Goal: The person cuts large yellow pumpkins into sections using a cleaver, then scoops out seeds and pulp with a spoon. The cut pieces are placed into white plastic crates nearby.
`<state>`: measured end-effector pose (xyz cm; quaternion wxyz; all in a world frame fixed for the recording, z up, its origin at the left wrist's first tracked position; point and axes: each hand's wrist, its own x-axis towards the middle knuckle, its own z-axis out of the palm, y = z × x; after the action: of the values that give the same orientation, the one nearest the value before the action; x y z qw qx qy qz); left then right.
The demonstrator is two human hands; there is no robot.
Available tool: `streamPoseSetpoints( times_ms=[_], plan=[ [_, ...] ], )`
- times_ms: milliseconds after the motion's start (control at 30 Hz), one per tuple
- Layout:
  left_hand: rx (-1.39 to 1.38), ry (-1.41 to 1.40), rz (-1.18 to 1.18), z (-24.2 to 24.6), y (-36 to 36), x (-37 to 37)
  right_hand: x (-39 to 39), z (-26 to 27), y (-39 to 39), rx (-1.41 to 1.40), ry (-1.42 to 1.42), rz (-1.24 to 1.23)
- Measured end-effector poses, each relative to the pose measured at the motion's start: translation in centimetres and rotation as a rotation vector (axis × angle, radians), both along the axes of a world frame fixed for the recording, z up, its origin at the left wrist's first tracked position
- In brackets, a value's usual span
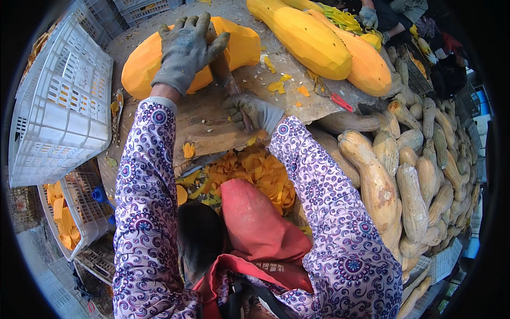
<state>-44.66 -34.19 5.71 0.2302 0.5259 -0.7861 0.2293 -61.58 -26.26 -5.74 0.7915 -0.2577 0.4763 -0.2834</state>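
My left hand, in a grey work glove, lies over a peeled orange squash and holds it down on a worn wooden board. My right hand, also gloved, grips the handle of a large knife. Its blade stands across the squash, with the right-hand part of the flesh beyond it. The left thumb lies beside the blade, and part of the blade is hidden behind that hand. Farther right on the work surface lie a yellow peeled squash and an orange peeled squash.
A peeler with a red handle lies right of the knife. Unpeeled squashes are heaped at right. White plastic crates stand at left, one holding orange chunks. Peelings lie below the board. Another person's gloved hand shows at top right.
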Motion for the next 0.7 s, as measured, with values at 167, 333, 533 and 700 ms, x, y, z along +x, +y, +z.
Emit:
streamPoseSetpoints(
  times_ms=[167,333,533,700],
  plan=[
    [0.024,-0.084,-0.057,0.8,-1.2,1.5,-0.1,-0.2,-0.5,0.078,-0.018,0.039],
    [0.235,0.031,-0.116,2.0,-1.9,2.2,-0.2,0.7,-1.0,0.036,0.071,0.054],
    [0.328,0.115,-0.189,2.9,-6.9,2.5,-0.3,4.2,-2.8,0.051,-0.014,0.052],
    [0.471,0.033,-0.171,3.3,-10.0,2.8,1.7,5.1,-2.4,-0.069,0.114,-0.03]
  ],
)
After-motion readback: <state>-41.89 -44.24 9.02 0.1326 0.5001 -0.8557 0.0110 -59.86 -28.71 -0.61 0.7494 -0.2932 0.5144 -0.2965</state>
